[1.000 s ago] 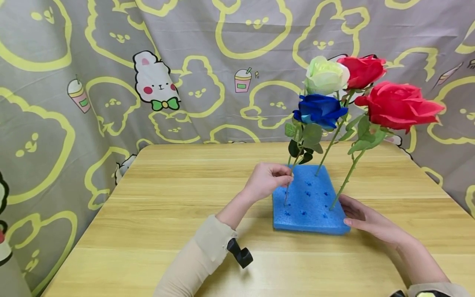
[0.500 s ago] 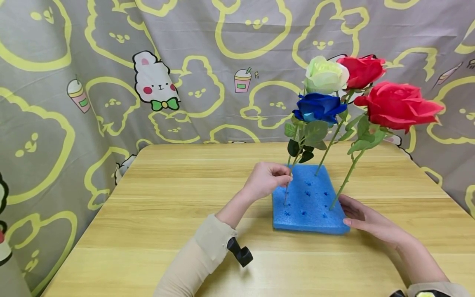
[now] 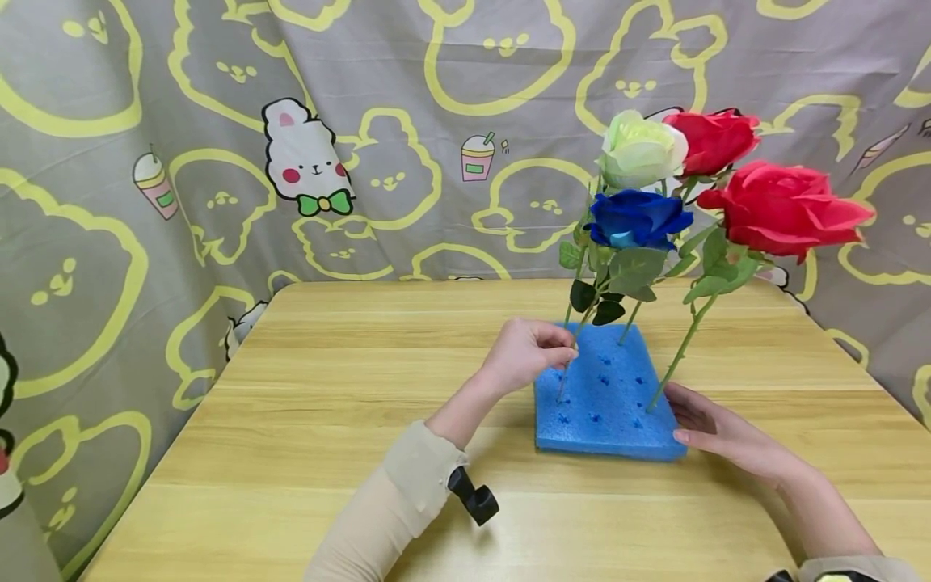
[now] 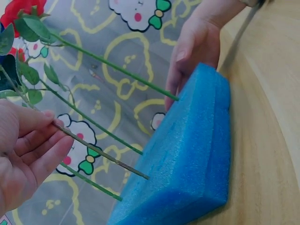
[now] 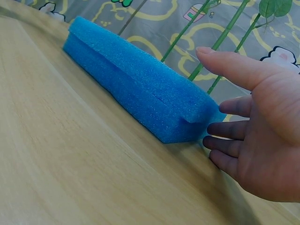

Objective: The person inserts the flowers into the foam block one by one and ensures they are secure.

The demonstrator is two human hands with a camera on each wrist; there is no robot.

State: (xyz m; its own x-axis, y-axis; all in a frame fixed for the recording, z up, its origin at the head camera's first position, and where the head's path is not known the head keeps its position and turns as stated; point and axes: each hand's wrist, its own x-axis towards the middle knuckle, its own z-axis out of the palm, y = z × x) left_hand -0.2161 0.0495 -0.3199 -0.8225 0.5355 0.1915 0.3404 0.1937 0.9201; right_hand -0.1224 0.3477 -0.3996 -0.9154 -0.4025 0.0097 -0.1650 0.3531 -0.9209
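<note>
My left hand (image 3: 520, 357) pinches the thin stem of a blue artificial rose (image 3: 640, 220) between thumb and fingers. In the left wrist view the lower end of that stem (image 4: 124, 165) meets the top of a blue foam block (image 4: 180, 154). The rose leans to the right. Against the block's right side my right hand (image 3: 716, 424) rests with its fingers extended, fingertips right at the foam in the right wrist view. A pale green-white rose (image 3: 642, 149), a red rose (image 3: 716, 139) and a larger red rose (image 3: 793, 206) stand in the block.
Several small holes dot the foam's top face. The block sits right of centre on a wooden table (image 3: 327, 420). Behind the table hangs a grey patterned curtain (image 3: 407, 73). The leaves and blooms crowd together above the block.
The blue rose's bloom has tipped to the right and slightly down, with the left hand's fingertips following a little. The right hand and the foam block have stayed in place.
</note>
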